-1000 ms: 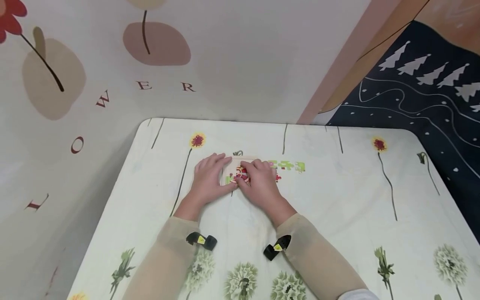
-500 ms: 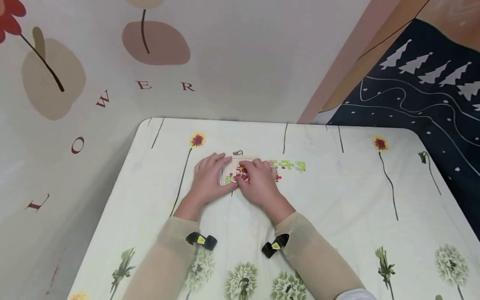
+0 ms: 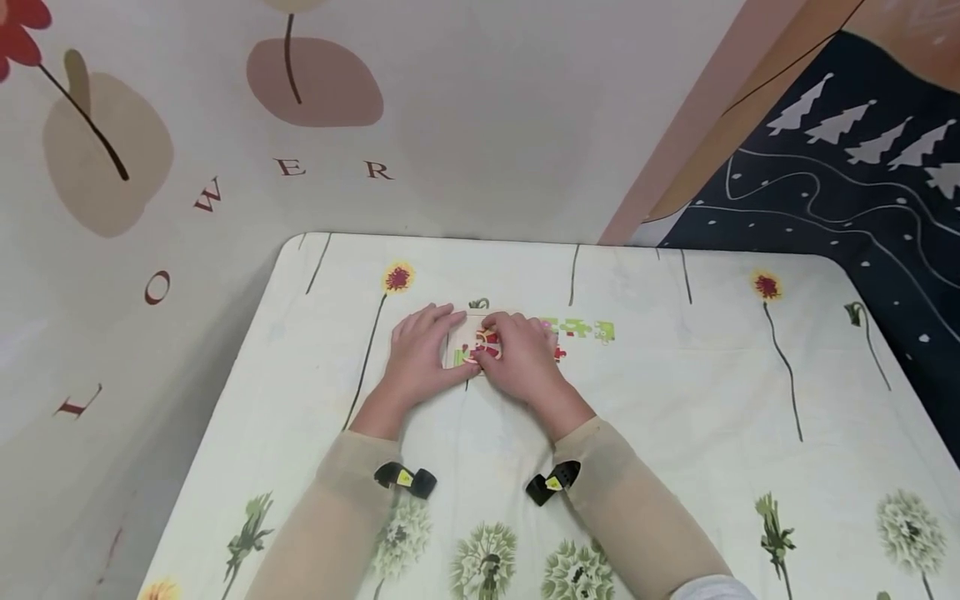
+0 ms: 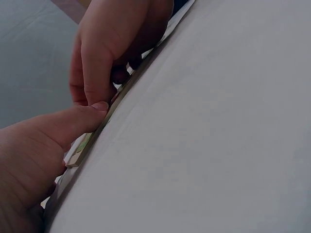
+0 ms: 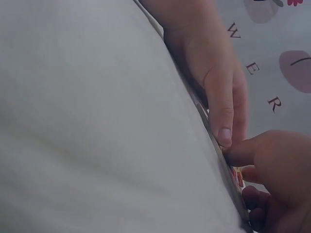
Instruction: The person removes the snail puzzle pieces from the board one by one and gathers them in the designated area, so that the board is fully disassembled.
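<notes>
Moved: hands barely, view slightly | left hand (image 3: 422, 354), fingers spread, steadies puzzle board (image 3: 461, 340) on desk (image 3: 675, 375); right hand (image 3: 525, 354) bends over picture pieces (image 3: 489, 340), pinch unclear | loose pieces (image 3: 576, 327) at board's 3 o'clock | align tabs before pressing

Puzzle board (image 3: 464, 332) on table (image 3: 675, 400); loose pieces (image 3: 577, 328) to its right

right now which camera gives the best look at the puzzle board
The head view: it sees the puzzle board from above, its face partly visible between the left hand and right hand. Both wrist views show it nearly edge-on, largely hidden, with only slivers of colour.
</notes>
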Available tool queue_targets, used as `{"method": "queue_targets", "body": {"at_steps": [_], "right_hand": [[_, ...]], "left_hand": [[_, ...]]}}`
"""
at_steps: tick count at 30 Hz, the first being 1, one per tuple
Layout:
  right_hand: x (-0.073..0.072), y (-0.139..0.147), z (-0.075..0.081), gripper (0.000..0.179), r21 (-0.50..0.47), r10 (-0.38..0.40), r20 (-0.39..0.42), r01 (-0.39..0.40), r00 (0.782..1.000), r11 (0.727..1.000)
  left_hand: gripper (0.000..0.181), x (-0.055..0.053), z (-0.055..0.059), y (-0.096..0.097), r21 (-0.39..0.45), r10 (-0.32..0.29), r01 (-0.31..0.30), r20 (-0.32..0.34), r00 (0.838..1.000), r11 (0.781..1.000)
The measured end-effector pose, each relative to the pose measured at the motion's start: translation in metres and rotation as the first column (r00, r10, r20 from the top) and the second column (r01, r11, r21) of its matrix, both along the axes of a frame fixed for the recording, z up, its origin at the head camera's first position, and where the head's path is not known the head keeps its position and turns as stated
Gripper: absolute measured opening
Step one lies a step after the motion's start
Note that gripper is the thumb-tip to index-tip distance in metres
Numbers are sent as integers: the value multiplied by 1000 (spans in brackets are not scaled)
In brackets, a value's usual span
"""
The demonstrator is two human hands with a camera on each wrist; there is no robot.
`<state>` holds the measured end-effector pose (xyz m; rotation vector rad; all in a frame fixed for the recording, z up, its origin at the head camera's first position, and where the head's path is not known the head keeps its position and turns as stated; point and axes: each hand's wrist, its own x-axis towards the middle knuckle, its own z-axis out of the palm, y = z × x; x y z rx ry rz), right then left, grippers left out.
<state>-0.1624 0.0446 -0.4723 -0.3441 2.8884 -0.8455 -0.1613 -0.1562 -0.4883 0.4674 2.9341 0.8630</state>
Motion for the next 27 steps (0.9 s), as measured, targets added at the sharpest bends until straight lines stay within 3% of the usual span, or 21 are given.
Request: {"method": "queue_targets", "body": {"at_steps": [6, 13, 22, 27], "right_hand": [[0, 1, -2, 47, -20, -12, -31, 12, 999, 1000], [5, 0, -11, 48, -71, -63, -142, 54, 988, 996], [7, 3, -17, 51, -143, -31, -297, -12, 954, 990], [8, 6, -19, 55, -220, -36, -295, -31, 955, 975]], "left_hand": [[88, 0, 2, 1, -2, 1, -1, 12, 1000, 1000], [88, 0, 1, 0, 0, 2, -2, -4, 1000, 1000], [90, 0, 1, 0, 8, 0, 0, -11, 1000, 1000], [94, 0, 1, 1, 9, 7, -7, -9, 1000, 1000]]}}
